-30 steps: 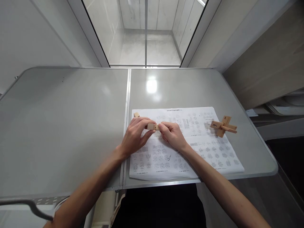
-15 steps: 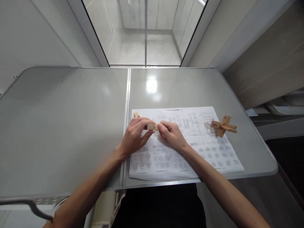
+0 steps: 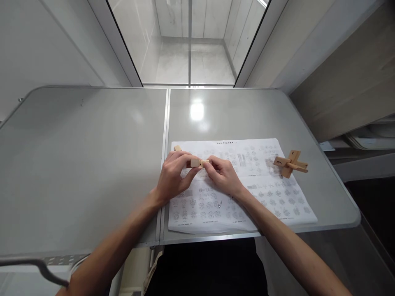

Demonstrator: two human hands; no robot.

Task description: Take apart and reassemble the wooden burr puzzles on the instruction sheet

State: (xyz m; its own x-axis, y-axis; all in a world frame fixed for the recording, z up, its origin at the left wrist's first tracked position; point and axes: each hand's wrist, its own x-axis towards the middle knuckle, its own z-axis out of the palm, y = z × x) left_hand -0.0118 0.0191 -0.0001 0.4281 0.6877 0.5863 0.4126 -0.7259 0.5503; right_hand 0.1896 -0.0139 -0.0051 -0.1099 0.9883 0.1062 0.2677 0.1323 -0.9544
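Note:
Above the printed sheet, my two hands meet over a small light wooden puzzle piece. My left hand pinches its block-like end between thumb and fingers. On the other side, the thumb and curled fingers of my right hand grip the narrower wooden part. Whether this is one piece or two joined ones I cannot tell. Another light wooden piece peeks out behind my left hand, mostly hidden.
A cross-shaped assembly of wooden puzzle pieces, marked with numbers, sits at the sheet's right edge. The grey folding table has a metal seam running left of the sheet. Glass panels stand beyond the far edge.
My right thumb has shifted slightly left and down along the wood, so more of its right part shows. My left hand stays nearly in place.

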